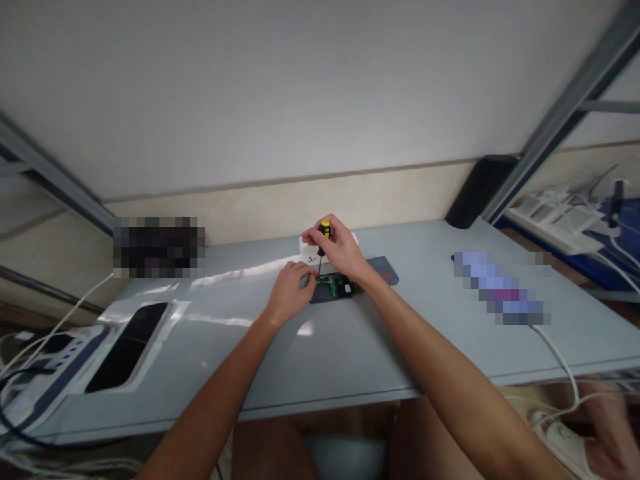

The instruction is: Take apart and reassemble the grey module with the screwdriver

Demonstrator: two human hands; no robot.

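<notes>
My right hand (pixel 344 250) is wrapped round a screwdriver (pixel 325 230) with a black and yellow handle. The thin shaft points down at the left part of a green circuit board (pixel 334 283), which carries a black component. My left hand (pixel 291 291) pinches at the board's left end, close to the screwdriver's tip; the fingertips' exact contact is partly hidden. Beneath the board lies a dark grey flat panel (pixel 383 269). Behind it, partly covered by my right hand, is a white piece (pixel 306 251) with several small dark dots.
On the left of the grey table (pixel 210 360) lie a black-screened phone (pixel 131 343) and a white power strip (pixel 50 383) with cables. A blurred-out dark object (pixel 159 247) sits back left. At right are a black cylinder (pixel 477 190) and a pixelated object (pixel 500 288) beside a white cable.
</notes>
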